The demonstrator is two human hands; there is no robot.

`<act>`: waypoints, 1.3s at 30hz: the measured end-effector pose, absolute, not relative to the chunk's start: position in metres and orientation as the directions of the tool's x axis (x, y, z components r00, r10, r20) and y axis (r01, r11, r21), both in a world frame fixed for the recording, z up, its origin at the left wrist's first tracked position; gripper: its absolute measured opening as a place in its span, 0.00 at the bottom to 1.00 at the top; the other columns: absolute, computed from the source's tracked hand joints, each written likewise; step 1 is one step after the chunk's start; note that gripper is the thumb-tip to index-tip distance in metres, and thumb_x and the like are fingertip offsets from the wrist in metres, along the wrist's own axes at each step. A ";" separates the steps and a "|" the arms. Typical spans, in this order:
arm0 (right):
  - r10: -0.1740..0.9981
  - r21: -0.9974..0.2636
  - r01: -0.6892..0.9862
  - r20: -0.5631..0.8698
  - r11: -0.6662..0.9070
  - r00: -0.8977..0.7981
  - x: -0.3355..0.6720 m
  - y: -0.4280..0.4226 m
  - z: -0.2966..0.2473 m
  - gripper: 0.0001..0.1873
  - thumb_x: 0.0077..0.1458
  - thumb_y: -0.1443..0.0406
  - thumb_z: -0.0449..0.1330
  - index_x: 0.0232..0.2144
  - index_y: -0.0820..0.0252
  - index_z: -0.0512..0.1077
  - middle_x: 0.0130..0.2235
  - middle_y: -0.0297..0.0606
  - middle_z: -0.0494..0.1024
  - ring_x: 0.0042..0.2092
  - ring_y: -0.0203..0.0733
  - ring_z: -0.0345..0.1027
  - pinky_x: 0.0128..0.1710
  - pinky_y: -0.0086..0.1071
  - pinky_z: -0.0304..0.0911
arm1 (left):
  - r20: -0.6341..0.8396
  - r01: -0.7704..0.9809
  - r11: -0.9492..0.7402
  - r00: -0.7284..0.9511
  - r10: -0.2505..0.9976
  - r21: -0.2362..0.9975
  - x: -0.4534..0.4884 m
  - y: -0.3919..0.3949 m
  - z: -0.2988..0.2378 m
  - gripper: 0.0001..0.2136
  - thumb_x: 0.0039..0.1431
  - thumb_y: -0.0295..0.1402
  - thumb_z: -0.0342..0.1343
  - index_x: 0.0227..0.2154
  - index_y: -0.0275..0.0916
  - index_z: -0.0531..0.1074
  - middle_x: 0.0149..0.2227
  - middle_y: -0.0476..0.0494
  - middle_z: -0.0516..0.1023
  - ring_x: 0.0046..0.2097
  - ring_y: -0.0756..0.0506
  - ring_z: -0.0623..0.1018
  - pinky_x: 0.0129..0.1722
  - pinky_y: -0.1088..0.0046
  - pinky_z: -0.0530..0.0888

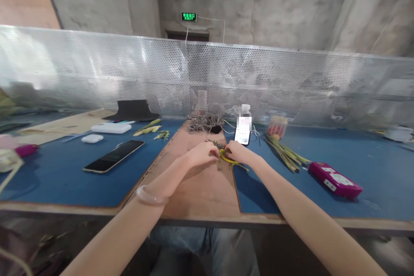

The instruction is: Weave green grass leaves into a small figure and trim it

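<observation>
Over the brown board (202,196) in the middle of the table, my two hands work close together. My left hand (204,153) is closed, its fingertips pinched around something small and greenish. Just to its right, my right hand (239,152) curls over a bright yellow curved piece (228,159), which shows below its fingers. Whether the piece is a stem or a tool handle is too small to tell. Yellow-green scraps lie on the board and blue mat beneath the hands. Behind them sits a tangled heap of grey-brown cord (204,123).
Left are a phone (114,156), a white case (92,138), a white oblong device (111,127) and plant pieces (147,130). Right are a lit phone (242,135), a bottle (246,109), a jar (277,126), long stems (284,154) and a magenta box (334,180). A perforated metal screen (142,69) stands behind.
</observation>
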State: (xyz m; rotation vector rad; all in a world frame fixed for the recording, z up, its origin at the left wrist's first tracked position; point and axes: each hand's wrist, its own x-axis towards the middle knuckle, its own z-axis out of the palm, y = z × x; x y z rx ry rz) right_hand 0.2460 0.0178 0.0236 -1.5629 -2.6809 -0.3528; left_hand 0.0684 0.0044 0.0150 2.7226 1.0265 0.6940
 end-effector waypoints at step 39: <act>0.654 0.123 0.700 0.274 0.704 -0.706 0.234 0.009 0.016 0.04 0.44 0.69 0.52 0.22 0.62 0.67 0.30 0.36 0.70 0.37 0.39 0.58 0.34 0.30 0.46 | 0.310 0.758 -0.629 0.564 0.765 0.173 0.067 0.013 0.005 0.05 0.48 0.25 0.49 0.27 0.37 0.68 0.30 0.46 0.73 0.33 0.47 0.71 0.31 0.75 0.63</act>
